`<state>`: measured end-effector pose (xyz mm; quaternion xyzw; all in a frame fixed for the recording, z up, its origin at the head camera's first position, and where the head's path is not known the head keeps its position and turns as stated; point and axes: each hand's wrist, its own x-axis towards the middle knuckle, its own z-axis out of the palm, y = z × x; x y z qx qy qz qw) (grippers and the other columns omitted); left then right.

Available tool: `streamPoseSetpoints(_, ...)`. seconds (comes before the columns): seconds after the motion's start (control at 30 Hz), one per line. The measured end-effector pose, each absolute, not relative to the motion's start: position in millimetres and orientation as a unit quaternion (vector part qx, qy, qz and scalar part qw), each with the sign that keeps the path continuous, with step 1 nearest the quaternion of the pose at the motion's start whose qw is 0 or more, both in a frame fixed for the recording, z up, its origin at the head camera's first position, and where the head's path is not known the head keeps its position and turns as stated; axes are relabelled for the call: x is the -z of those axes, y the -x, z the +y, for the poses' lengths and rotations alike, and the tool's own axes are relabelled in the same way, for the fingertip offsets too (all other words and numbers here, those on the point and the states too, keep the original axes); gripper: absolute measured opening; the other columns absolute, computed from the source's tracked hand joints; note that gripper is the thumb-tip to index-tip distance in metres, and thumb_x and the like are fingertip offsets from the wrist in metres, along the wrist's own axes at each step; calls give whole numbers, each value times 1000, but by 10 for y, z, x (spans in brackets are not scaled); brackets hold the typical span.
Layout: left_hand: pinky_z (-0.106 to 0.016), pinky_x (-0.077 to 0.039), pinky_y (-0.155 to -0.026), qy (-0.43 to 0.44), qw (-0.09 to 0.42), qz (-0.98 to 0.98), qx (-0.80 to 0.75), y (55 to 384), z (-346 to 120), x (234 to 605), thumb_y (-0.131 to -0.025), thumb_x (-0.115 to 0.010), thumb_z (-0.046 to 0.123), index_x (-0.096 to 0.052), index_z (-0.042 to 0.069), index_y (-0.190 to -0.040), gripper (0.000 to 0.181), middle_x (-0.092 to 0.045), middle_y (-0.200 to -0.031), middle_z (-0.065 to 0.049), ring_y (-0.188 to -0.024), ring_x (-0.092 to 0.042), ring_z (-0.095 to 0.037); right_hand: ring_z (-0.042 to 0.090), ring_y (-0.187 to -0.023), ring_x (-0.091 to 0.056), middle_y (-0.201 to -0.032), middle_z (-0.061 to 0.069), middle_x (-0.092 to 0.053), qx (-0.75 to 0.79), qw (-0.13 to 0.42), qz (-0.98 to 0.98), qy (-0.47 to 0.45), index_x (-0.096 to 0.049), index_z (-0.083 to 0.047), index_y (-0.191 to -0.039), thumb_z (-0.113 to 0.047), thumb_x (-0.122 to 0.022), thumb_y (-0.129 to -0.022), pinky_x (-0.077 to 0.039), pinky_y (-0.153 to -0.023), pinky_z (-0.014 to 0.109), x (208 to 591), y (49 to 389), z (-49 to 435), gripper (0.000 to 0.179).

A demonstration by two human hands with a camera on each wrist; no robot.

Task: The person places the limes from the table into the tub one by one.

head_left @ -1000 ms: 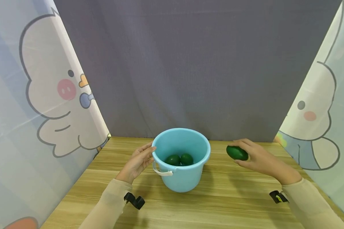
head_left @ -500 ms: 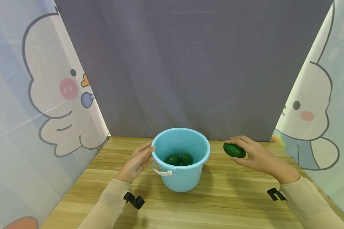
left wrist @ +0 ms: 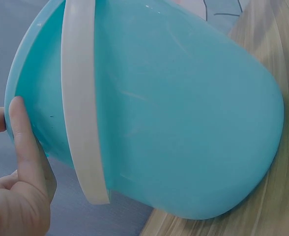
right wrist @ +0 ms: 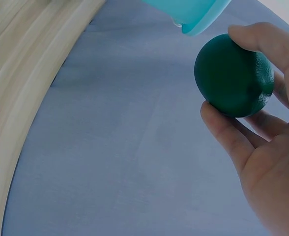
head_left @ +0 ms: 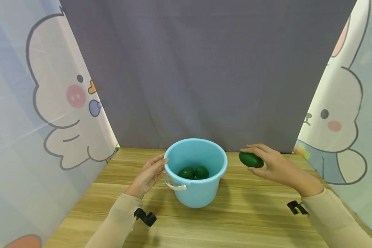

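Observation:
A light blue bucket [head_left: 196,194] stands upright on the wooden table, with dark green avocados [head_left: 187,173] lying at its bottom. My left hand [head_left: 148,177] holds the bucket's rim at the left side; in the left wrist view its fingers [left wrist: 24,132] lie along the outer wall by the rim. The white handle [head_left: 176,187] hangs down on the near left side. To the right of the bucket, my right hand [head_left: 276,167] grips another avocado [head_left: 251,160] above the table. Seen from the right wrist, thumb and fingers pinch this glossy avocado [right wrist: 230,78] from opposite sides.
A grey cloth [head_left: 198,75] hangs behind the table's far edge. Curtains with cartoon animals [head_left: 15,144] flank both sides. Bare wood of the table [head_left: 235,220] shows around the bucket. Black wrist mounts [head_left: 145,217] sit at both sleeves.
My right hand has moved slightly left and up with the avocado, a little closer to the bucket. The left hand and the bucket have stayed in place.

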<state>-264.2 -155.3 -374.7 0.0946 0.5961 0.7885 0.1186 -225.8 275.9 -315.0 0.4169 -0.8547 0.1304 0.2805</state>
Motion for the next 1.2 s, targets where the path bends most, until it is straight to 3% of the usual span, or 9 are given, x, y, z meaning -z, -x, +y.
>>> streamPoseSetpoints(0.17,-15,-57,-71,-99,119,593,-790,2644,-1554,3752,-102,-60,13,-36,3,-154,58,-61,-120,-11,-85,-64,-7,28,-105,-65,-127,15,-59,-125,293,-847,-426,-63,-8,-132,-5,-89,-69,-61,-76,41,3101,2272,2733,68)
streamPoseSetpoints(0.4,-15,-57,-72,-101,121,594,-788,2648,-1549,3740,-102,-60,13,-34,2,-154,60,-61,-121,-12,-84,-65,-7,25,-107,-65,-130,12,-59,-117,304,-842,-430,-63,-8,-132,-9,-88,-71,-57,-83,25,3046,2289,2699,66)
streamPoseSetpoints(0.67,-15,-57,-72,-95,121,595,-789,2635,-1542,3746,-102,-61,14,-34,2,-155,61,-60,-121,-12,-85,-65,-7,25,-108,-64,-132,12,-58,-126,291,-845,-430,-62,-9,-133,-9,-89,-72,-61,-78,40,3008,2309,2640,68)
streamPoseSetpoints(1.2,-16,-57,-73,-98,121,593,-790,2641,-1572,3770,-102,-61,14,-35,3,-154,60,-59,-124,-13,-85,-65,-8,27,-110,-63,-135,15,-55,-145,265,-847,-437,-60,-8,-136,-10,-86,-78,-61,-79,40,2925,2361,2472,65)
